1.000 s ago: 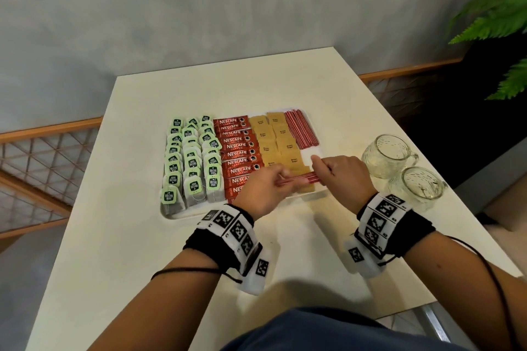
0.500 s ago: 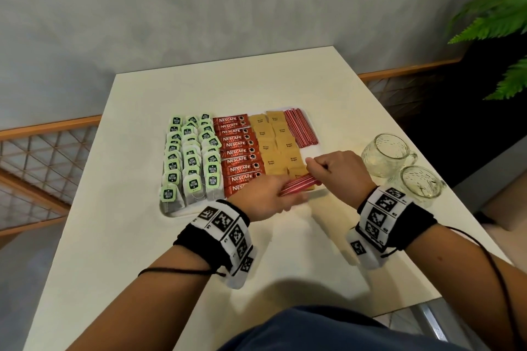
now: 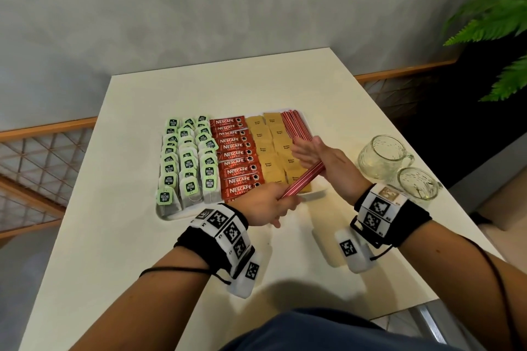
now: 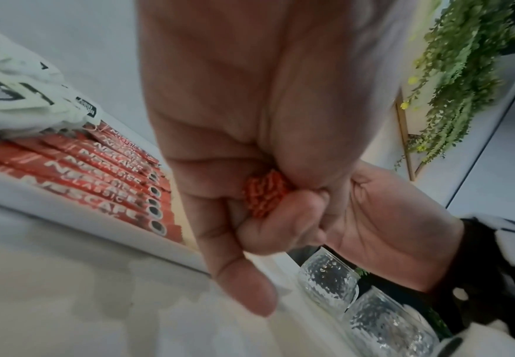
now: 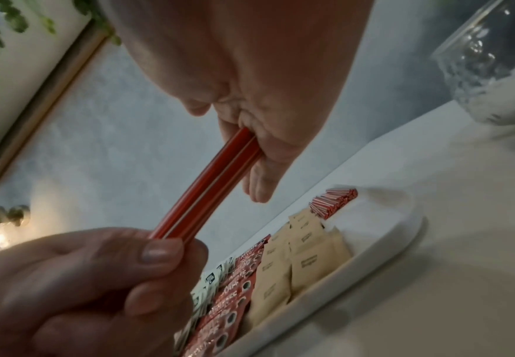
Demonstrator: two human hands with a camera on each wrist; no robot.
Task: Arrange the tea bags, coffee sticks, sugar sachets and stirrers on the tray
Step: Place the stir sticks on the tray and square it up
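A white tray (image 3: 182,215) holds rows of green-tagged tea bags (image 3: 186,162), red coffee sticks (image 3: 238,155), brown sugar sachets (image 3: 273,148) and a row of red stirrers (image 3: 295,128) at its far right. My left hand (image 3: 281,202) grips the near end of a bundle of red stirrers (image 3: 303,179), which slants up over the tray's near right corner. My right hand (image 3: 313,155) has straight fingers, its palm against the bundle's far end. From the right wrist, the bundle (image 5: 207,193) runs between both hands. In the left wrist view my fingers curl round the bundle's end (image 4: 265,193).
Two glass mugs (image 3: 382,157) (image 3: 416,185) stand on the white table (image 3: 114,236) to the right of the tray, close to my right wrist. A green plant (image 3: 499,23) hangs at the far right, beyond the table's edge.
The bundle has risen and swung from nearly level to a slant, far end toward the tray's right side. My right hand went from pinching its end to a flat palm against it.
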